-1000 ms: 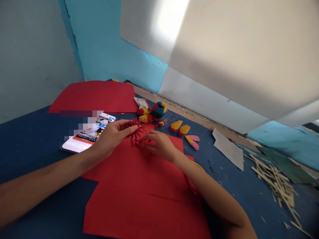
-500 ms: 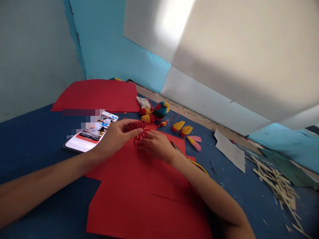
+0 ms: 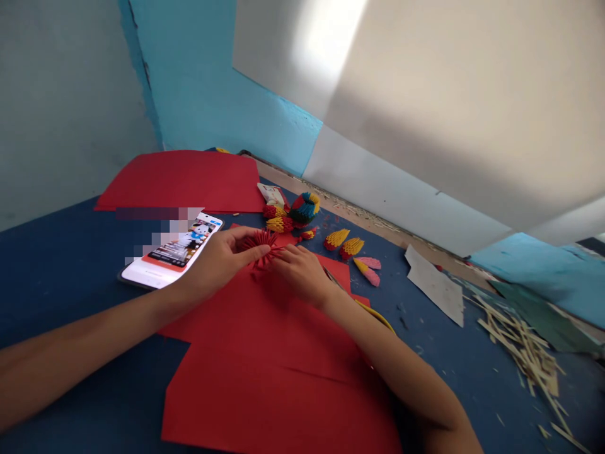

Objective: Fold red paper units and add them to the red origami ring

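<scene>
My left hand [image 3: 234, 255] is closed on a spiky red folded-paper piece [image 3: 261, 239], its thumb lying across the near side. The piece is round, with many thin points fanning outward. From the right, my right hand [image 3: 300, 271] touches the edge of the same piece with its fingers drawn together; the fingertips are partly hidden, and I cannot make out what they pinch. Under both hands lie red paper sheets [image 3: 274, 391]. Scissors with yellow handles [image 3: 375, 314] rest partly hidden beneath my right forearm.
A lit phone [image 3: 174, 252] lies left of my hands. Beyond stand red sheets [image 3: 184, 183] and a blue, yellow and red folded-paper model [image 3: 305, 208]. Small yellow-red pieces [image 3: 336, 239], a pink-yellow piece [image 3: 367, 271], grey card [image 3: 435, 284] and pale sticks [image 3: 524, 343] sit to the right.
My right hand's fingers have shifted slightly up and drawn together at the red piece's right edge. My left hand keeps its hold.
</scene>
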Demonstrator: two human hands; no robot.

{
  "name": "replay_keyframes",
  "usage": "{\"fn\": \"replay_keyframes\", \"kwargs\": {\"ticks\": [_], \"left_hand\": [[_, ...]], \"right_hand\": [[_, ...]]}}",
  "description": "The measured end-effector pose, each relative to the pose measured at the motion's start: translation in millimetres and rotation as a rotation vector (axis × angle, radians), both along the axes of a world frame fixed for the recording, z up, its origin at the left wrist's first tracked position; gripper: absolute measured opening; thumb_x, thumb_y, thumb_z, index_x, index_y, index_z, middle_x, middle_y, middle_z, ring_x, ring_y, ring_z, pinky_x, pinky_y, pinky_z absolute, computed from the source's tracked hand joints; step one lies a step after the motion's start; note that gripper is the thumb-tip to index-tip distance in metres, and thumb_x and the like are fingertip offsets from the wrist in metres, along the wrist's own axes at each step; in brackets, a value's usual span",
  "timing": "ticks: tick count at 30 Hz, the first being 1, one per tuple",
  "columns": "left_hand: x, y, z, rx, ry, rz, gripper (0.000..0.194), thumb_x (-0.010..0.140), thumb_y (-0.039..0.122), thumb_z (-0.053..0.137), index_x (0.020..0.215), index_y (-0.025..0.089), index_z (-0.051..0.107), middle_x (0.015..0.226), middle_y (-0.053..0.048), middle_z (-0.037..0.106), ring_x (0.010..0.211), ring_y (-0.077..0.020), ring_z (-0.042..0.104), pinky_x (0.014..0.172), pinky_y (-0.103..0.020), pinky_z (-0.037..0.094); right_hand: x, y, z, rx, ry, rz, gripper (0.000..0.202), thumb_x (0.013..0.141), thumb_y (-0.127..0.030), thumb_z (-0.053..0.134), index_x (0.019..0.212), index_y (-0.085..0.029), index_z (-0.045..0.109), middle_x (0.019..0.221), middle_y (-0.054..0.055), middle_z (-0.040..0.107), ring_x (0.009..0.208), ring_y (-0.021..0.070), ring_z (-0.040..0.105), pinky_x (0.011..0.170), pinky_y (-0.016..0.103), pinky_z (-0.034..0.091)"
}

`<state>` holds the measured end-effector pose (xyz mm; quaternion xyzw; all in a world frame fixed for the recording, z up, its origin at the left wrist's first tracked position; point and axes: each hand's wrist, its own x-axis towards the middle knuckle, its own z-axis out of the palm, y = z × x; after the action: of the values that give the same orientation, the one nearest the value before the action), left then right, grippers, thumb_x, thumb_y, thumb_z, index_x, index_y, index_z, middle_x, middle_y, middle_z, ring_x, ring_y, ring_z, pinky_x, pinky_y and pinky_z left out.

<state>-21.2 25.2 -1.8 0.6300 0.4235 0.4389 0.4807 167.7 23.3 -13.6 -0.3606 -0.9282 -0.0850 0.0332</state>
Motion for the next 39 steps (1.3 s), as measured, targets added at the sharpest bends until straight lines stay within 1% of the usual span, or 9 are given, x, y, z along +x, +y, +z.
{"fn": "replay_keyframes", "kwargs": {"ticks": [4,6,10,14,17,19,24,33,39], "left_hand": [[-0.6,0.0,1.1,0.016,0.008,0.006,0.028,0.079,0.043,0.066,0.095,0.020,0.066,0.090,-0.002,0.069,0.085,-0.0190,0.064,0.074,-0.028,0.050],[-0.7,-0.3,2.2,0.012,0.030,0.005,0.030,0.080,0.044,0.065,0.096,0.019,0.066,0.091,-0.003,0.068,0.085,-0.0196,0.064,0.075,-0.029,0.049],[1.8,-2.3,5.4,-0.067,0.076,-0.060,0.029,0.080,0.043,0.062,0.095,0.018,0.065,0.089,-0.004,0.070,0.079,-0.0194,0.065,0.068,-0.028,0.050],[6.3,-5.0,7.5,-0.136,0.075,-0.128,0.029,0.077,0.039,0.065,0.096,0.017,0.064,0.089,-0.004,0.071,0.078,-0.0197,0.066,0.068,-0.029,0.053],[7.3,-6.5,7.7,-0.154,0.077,-0.151,0.030,0.073,0.036,0.068,0.096,0.017,0.064,0.093,-0.005,0.071,0.083,-0.0211,0.067,0.073,-0.030,0.054],[6.8,-7.0,7.2,-0.154,0.078,-0.162,0.030,0.073,0.036,0.068,0.096,0.017,0.064,0.094,-0.006,0.072,0.085,-0.0219,0.068,0.073,-0.031,0.054],[5.6,-7.4,4.8,-0.110,0.083,-0.202,0.025,0.075,0.036,0.067,0.093,0.018,0.065,0.093,-0.006,0.072,0.084,-0.0220,0.068,0.074,-0.031,0.055],[5.7,-8.2,4.5,-0.095,0.067,-0.217,0.029,0.076,0.036,0.069,0.099,0.019,0.064,0.094,-0.006,0.072,0.082,-0.0209,0.069,0.071,-0.029,0.056],[5.8,-8.9,3.0,-0.101,0.076,-0.227,0.028,0.078,0.039,0.068,0.097,0.018,0.066,0.095,-0.007,0.073,0.084,-0.0214,0.069,0.072,-0.030,0.055]], "right_hand": [[7.0,2.6,-1.0,-0.023,0.063,-0.010,0.014,0.092,-0.015,0.048,0.091,-0.013,0.062,0.088,0.009,0.067,0.082,0.0193,0.058,0.069,0.031,0.042],[13.7,2.2,1.9,-0.043,0.226,-0.049,0.016,0.093,-0.014,0.045,0.090,-0.013,0.061,0.084,0.009,0.067,0.079,0.0178,0.060,0.069,0.029,0.045],[29.2,-2.4,13.4,-0.125,0.712,-0.170,0.015,0.091,-0.017,0.048,0.090,-0.017,0.063,0.083,0.005,0.069,0.073,0.0130,0.063,0.065,0.023,0.047],[34.3,-9.5,22.3,-0.311,0.940,-0.236,0.012,0.087,-0.019,0.054,0.090,-0.018,0.066,0.078,0.003,0.070,0.070,0.0114,0.064,0.062,0.021,0.048],[31.6,-13.6,23.5,-0.441,0.972,-0.211,0.012,0.087,-0.022,0.056,0.090,-0.017,0.067,0.080,0.003,0.070,0.072,0.0115,0.064,0.063,0.021,0.049],[29.4,-15.1,23.0,-0.468,0.955,-0.187,0.013,0.087,-0.022,0.056,0.089,-0.017,0.067,0.081,0.003,0.070,0.071,0.0113,0.063,0.062,0.021,0.048],[24.7,-16.3,21.7,-0.436,0.899,-0.154,0.013,0.087,-0.022,0.055,0.087,-0.017,0.067,0.082,0.004,0.070,0.070,0.0114,0.061,0.063,0.022,0.047],[16.6,-21.8,19.6,-0.360,0.939,-0.238,0.008,0.084,-0.026,0.061,0.085,-0.018,0.059,0.076,0.002,0.068,0.062,0.0095,0.057,0.054,0.021,0.040],[17.3,-23.1,21.3,-0.337,0.896,-0.230,0.008,0.084,-0.025,0.062,0.084,-0.018,0.058,0.072,0.000,0.067,0.058,0.0086,0.053,0.053,0.021,0.038]]}}
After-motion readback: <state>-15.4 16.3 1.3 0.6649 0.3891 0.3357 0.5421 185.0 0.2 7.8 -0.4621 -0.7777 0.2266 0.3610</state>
